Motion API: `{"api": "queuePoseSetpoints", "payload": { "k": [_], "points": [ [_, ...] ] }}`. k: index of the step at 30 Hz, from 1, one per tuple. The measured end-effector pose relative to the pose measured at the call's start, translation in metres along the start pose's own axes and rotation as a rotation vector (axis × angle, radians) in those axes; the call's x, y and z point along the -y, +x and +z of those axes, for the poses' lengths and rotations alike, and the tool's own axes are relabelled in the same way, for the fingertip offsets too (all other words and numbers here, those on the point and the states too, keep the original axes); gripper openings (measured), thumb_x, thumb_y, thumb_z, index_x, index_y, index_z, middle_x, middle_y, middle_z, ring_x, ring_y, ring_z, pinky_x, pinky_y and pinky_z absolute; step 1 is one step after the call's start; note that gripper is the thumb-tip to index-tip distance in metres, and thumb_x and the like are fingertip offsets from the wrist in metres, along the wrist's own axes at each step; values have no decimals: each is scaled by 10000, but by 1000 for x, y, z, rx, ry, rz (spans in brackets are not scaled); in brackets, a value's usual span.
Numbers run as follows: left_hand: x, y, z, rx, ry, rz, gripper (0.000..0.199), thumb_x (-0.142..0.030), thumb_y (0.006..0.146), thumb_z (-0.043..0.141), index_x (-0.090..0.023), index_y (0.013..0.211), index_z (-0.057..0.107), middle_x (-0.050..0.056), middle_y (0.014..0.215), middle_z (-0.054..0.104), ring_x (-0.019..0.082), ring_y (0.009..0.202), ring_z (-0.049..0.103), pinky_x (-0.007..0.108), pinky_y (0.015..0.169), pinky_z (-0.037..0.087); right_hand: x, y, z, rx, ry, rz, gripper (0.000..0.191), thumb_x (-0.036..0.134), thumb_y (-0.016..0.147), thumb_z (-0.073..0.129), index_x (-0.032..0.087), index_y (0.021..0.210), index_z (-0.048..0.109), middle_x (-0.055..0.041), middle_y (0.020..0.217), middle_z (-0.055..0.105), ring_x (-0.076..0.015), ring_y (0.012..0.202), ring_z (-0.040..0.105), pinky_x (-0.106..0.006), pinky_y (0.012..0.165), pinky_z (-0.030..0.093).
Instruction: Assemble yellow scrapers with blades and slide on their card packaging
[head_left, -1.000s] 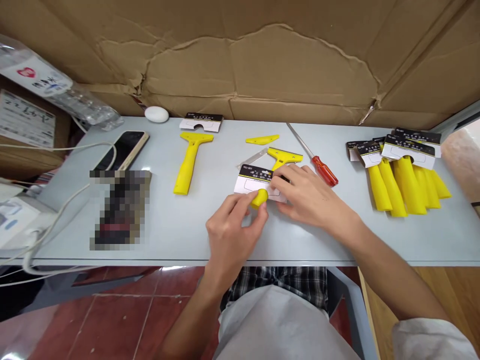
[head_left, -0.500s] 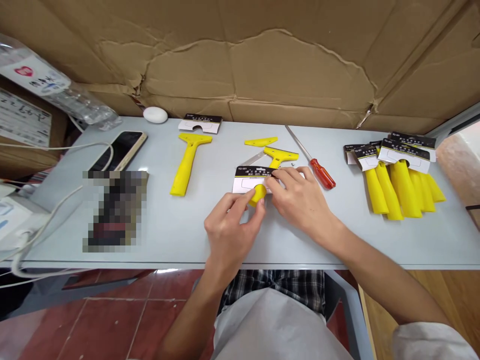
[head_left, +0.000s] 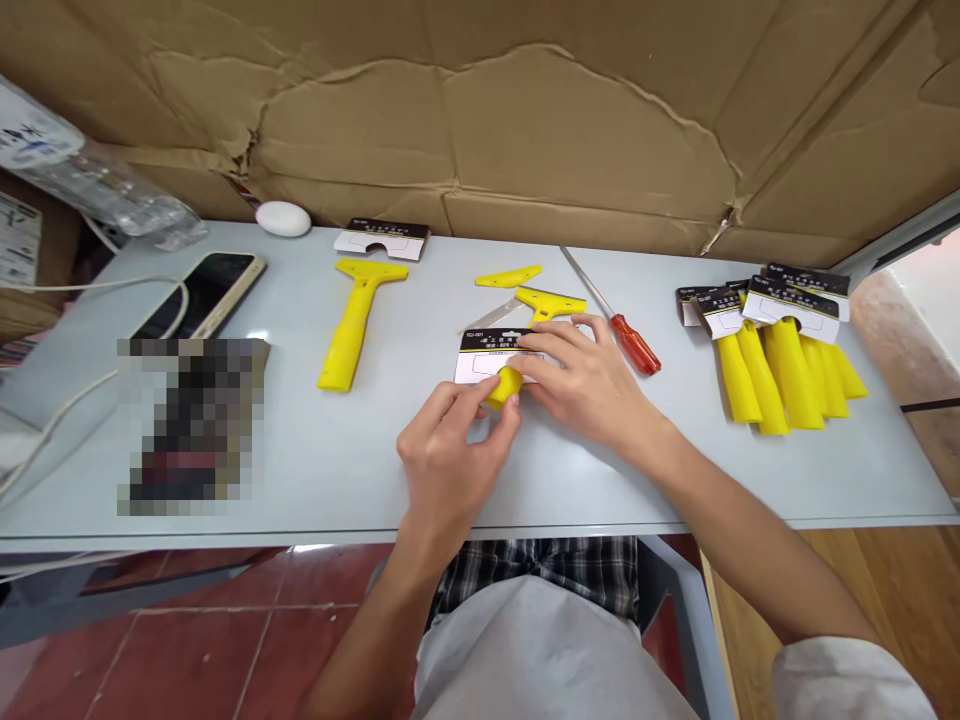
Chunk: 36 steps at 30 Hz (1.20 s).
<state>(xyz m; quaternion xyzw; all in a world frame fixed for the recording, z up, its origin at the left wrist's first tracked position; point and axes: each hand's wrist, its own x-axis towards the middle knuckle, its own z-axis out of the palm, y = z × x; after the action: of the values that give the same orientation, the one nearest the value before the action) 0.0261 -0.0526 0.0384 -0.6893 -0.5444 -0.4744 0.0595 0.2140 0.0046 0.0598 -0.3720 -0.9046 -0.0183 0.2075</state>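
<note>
A yellow scraper (head_left: 551, 303) lies in front of me, its head beyond a black-and-white cardboard label (head_left: 476, 362). Its yellow handle end (head_left: 505, 386) pokes out at the label's near side, while the middle is covered. My left hand (head_left: 457, 430) pinches that handle end between thumb and fingers. Over the label's right half, my right hand (head_left: 589, 380) is closed, fingers on top and thumb at the near edge. A thin blade (head_left: 491, 316) and a loose yellow cover piece (head_left: 508, 276) rest beside the scraper head.
A red-handled screwdriver (head_left: 635, 345) lies right of the scraper. Several labelled yellow scrapers (head_left: 796, 380) are piled at the right. On the left are another scraper (head_left: 351, 335), a folded label (head_left: 382, 240), a phone (head_left: 199, 295), a white oval object (head_left: 283, 219) and a bottle (head_left: 112, 180).
The camera view has shifted, so table items sit further left in the picture. My right fingers now cover more of the label's printing. The left hand keeps its pinch on the handle end.
</note>
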Motion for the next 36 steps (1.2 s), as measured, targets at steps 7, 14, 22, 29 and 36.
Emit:
{"api": "queuePoseSetpoints", "payload": {
  "k": [7,14,22,29,36],
  "points": [
    [1,-1,1,15,-17,-28,106,-194,961,757,-193,1053,811,-16,743,704,120,635,659,267,670,542,10,0,-9,37,-48,177,223,190,1045,626,255,1214,757,-122,1412,742,-338,1298,601,-557,1090,366],
    [1,0,-2,88,-57,-117,119,-213,957,744,-189,1064,786,-11,778,713,117,636,643,280,694,566,-3,-7,-32,158,538,670,509,409,930,810,213,1369,643,-89,1149,775,-225,865,739,-422,862,584],
    [1,1,-6,128,-136,-166,143,-195,955,741,-191,1087,796,28,934,762,141,773,725,294,759,604,-4,0,-13,147,1407,1036,450,400,851,938,214,1050,580,-13,901,734,-212,723,809,-345,630,702],
    [2,2,-9,47,-150,-161,116,-209,961,755,-222,1061,811,44,1020,763,164,867,755,308,769,626,6,4,-10,198,1655,1186,308,329,886,928,138,949,695,-84,860,793,-207,676,812,-301,636,723],
    [0,-1,-8,-10,-152,-117,41,-192,948,773,-224,972,783,18,929,749,153,818,743,314,749,619,17,8,-6,138,1663,1234,192,251,939,870,116,902,738,-97,790,799,-185,682,810,-262,696,718]
  ]
}}
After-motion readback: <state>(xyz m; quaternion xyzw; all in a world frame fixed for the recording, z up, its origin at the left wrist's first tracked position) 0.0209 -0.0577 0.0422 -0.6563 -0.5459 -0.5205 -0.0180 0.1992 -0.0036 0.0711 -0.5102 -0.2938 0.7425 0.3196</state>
